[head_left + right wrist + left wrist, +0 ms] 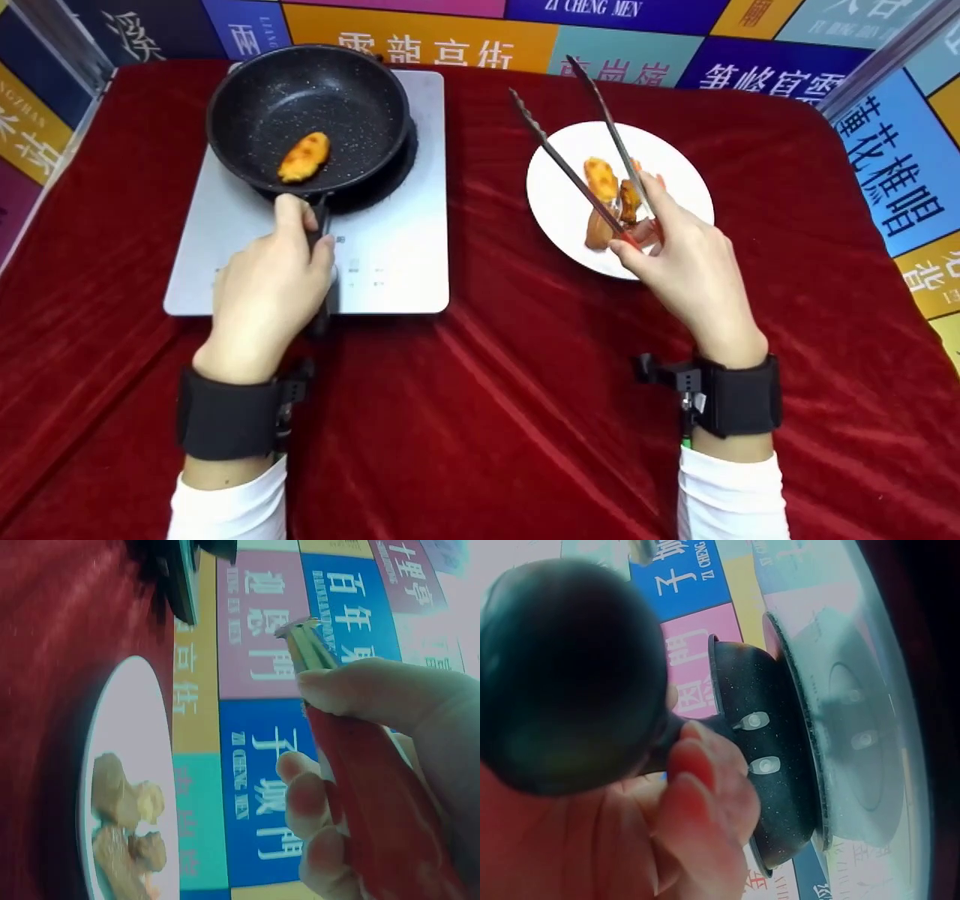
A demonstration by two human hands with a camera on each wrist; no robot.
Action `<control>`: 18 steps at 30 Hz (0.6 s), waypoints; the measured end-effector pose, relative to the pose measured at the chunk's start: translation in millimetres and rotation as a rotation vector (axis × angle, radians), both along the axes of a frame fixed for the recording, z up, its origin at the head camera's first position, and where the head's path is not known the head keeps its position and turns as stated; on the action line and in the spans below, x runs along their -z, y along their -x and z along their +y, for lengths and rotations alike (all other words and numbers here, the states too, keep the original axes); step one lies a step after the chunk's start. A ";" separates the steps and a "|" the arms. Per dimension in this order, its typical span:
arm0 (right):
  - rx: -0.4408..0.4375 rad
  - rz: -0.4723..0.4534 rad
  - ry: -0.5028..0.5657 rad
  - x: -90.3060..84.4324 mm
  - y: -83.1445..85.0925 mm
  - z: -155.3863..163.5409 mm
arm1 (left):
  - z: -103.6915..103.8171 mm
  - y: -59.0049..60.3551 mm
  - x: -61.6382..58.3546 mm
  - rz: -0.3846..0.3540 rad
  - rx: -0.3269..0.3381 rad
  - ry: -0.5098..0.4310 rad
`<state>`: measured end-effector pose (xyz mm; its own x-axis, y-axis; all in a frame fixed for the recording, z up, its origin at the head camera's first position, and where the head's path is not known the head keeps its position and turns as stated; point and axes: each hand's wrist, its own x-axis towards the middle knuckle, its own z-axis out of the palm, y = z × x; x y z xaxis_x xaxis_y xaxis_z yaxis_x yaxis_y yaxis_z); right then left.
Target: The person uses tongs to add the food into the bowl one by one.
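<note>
My left hand [270, 277] grips the black handle of a speckled black frying pan [307, 116] that sits on a silver induction cooker [390, 247]. One golden fried piece [304, 156] lies in the pan. My right hand [679, 247] holds metal tongs [581, 142] with red grips, their tips raised and spread above a white plate [555, 195]. Several fried pieces [607, 199] lie on that plate. In the left wrist view the fingers [705, 787] curl round the pan's handle by the pan [769, 757]. The right wrist view shows the tongs [352, 787] in my fingers and the plate [127, 742].
A red cloth [487, 405] covers the table. Colourful panels with writing [420, 37] stand along the back and both sides. Bare red cloth lies between the cooker and the plate and along the front.
</note>
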<state>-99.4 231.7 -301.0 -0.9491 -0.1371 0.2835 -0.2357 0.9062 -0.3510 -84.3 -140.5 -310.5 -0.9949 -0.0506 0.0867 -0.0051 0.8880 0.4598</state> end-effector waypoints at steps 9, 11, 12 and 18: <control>0.049 -0.093 -0.008 4.7 1.8 28.9 | 0.8 2.0 -2.6 -0.017 -0.002 0.007; 0.076 -0.136 -0.003 6.2 1.9 35.0 | 1.6 2.5 -2.4 -0.022 0.004 0.006; 0.092 -0.156 -0.004 6.9 2.4 37.4 | 1.8 2.7 -2.3 -0.022 0.006 0.005; 0.121 -0.271 -0.042 15.3 6.0 46.2 | 0.7 1.6 -1.3 -0.034 0.001 0.005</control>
